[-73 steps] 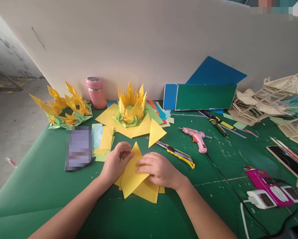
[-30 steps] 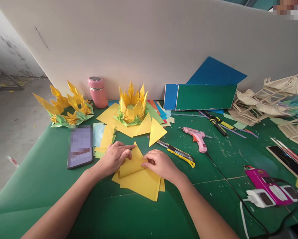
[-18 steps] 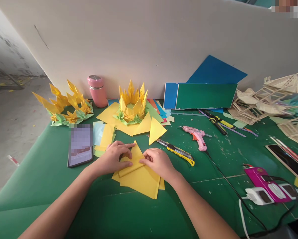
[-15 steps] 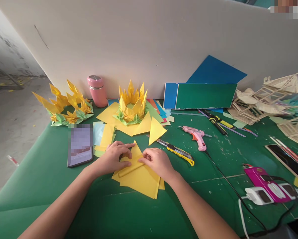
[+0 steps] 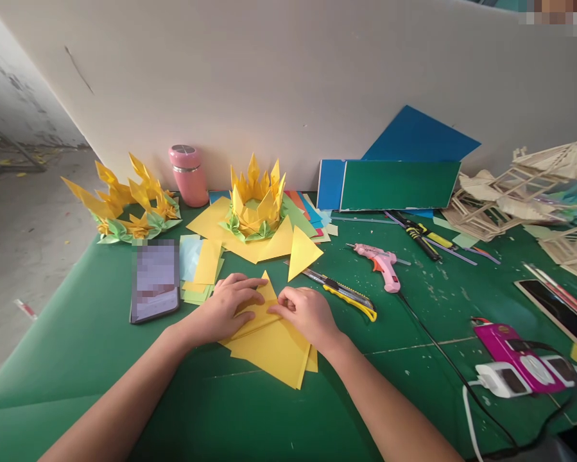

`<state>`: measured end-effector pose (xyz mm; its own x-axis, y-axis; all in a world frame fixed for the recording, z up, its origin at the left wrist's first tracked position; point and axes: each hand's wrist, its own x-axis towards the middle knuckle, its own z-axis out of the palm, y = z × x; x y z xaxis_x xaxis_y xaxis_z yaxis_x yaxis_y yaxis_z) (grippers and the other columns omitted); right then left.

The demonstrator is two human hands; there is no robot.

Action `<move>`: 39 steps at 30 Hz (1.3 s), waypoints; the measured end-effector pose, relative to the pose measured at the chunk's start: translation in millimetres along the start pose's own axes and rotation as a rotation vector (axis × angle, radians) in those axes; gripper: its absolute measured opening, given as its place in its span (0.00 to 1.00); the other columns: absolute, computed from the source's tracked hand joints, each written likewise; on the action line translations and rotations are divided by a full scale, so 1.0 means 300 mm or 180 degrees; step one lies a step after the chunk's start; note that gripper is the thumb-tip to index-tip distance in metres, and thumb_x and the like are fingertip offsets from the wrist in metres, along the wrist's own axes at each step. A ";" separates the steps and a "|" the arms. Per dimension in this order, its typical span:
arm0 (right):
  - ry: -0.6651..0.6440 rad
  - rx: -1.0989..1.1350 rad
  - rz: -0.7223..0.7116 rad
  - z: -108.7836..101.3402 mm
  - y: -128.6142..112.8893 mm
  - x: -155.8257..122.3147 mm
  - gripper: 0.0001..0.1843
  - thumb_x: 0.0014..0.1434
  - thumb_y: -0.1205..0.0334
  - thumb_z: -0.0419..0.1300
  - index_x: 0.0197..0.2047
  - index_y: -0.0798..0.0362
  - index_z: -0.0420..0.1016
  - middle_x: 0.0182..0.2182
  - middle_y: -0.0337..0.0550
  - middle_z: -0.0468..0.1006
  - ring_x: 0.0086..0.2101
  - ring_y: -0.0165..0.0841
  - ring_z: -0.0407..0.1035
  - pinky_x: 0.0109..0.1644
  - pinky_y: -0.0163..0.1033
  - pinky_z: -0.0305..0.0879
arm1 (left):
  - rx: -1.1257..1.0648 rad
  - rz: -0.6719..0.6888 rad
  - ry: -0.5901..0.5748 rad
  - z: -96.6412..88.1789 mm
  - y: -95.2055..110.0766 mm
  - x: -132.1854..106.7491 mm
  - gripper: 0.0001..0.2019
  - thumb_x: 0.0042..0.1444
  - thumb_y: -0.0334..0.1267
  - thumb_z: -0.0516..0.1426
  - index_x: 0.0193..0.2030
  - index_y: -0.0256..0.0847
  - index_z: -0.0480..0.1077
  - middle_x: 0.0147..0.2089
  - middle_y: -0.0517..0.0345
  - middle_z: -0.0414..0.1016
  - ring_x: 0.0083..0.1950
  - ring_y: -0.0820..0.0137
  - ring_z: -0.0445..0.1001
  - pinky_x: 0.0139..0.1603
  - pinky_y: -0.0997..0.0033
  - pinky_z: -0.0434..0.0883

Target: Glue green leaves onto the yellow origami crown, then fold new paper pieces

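A yellow sheet of paper (image 5: 265, 310) with a folded edge lies over a stack of yellow sheets (image 5: 273, 353) in front of me. My left hand (image 5: 230, 308) rests on the left part of the folded sheet, fingers spread and pressing it down. At the right end of the fold, my right hand (image 5: 307, 314) pinches the edge between thumb and curled fingers. Just beyond the hands, a yellow paper triangle (image 5: 303, 253) lies beside a yellow utility knife (image 5: 348, 297).
Two yellow paper crowns (image 5: 257, 215) stand at the back near a pink flask (image 5: 189, 176). A phone (image 5: 156, 282) lies left. To the right are a pink glue gun (image 5: 379, 263) with its cord, a magenta power strip (image 5: 519, 359) and wooden stick models (image 5: 490, 199).
My left hand has slid slightly to the right and now covers the left end of the fold. The folded sheet has turned a little; my right hand keeps its pinch.
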<state>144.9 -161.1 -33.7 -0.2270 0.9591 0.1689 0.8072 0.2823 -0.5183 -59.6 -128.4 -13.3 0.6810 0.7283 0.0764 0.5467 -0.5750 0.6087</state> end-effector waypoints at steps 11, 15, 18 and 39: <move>-0.0036 0.0005 0.0119 -0.003 -0.007 0.006 0.15 0.54 0.58 0.67 0.23 0.52 0.68 0.18 0.34 0.70 0.24 0.29 0.65 0.26 0.33 0.48 | -0.0053 0.0438 -0.0264 0.011 -0.018 0.003 0.11 0.58 0.31 0.53 0.43 0.42 0.76 0.51 0.51 0.75 0.51 0.64 0.73 0.55 0.65 0.70; 0.0004 -0.0030 0.0062 -0.003 -0.004 0.005 0.15 0.55 0.56 0.66 0.23 0.51 0.68 0.17 0.33 0.69 0.23 0.29 0.65 0.25 0.33 0.48 | -0.0115 0.0414 -0.0331 0.013 -0.031 0.002 0.09 0.58 0.35 0.57 0.43 0.42 0.75 0.53 0.50 0.74 0.53 0.62 0.72 0.56 0.63 0.69; 0.0018 -0.0051 0.0049 -0.001 -0.001 0.003 0.15 0.55 0.56 0.65 0.23 0.51 0.68 0.17 0.34 0.69 0.23 0.29 0.65 0.25 0.33 0.47 | -0.0122 0.0347 -0.0344 0.016 -0.038 0.000 0.11 0.57 0.36 0.57 0.46 0.44 0.75 0.55 0.50 0.72 0.55 0.61 0.71 0.57 0.63 0.69; -0.0059 0.0621 0.0077 -0.021 0.019 -0.009 0.09 0.56 0.58 0.65 0.29 0.52 0.71 0.15 0.30 0.62 0.19 0.27 0.58 0.24 0.32 0.49 | -0.0162 0.0417 -0.0334 0.004 -0.025 0.011 0.14 0.58 0.28 0.51 0.46 0.42 0.72 0.54 0.52 0.74 0.54 0.65 0.72 0.57 0.62 0.69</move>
<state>153.5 -162.1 -31.7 -0.2202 0.9654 0.1399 0.6921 0.2556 -0.6751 -61.0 -122.2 -18.4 0.7934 0.6039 0.0766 0.4262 -0.6409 0.6384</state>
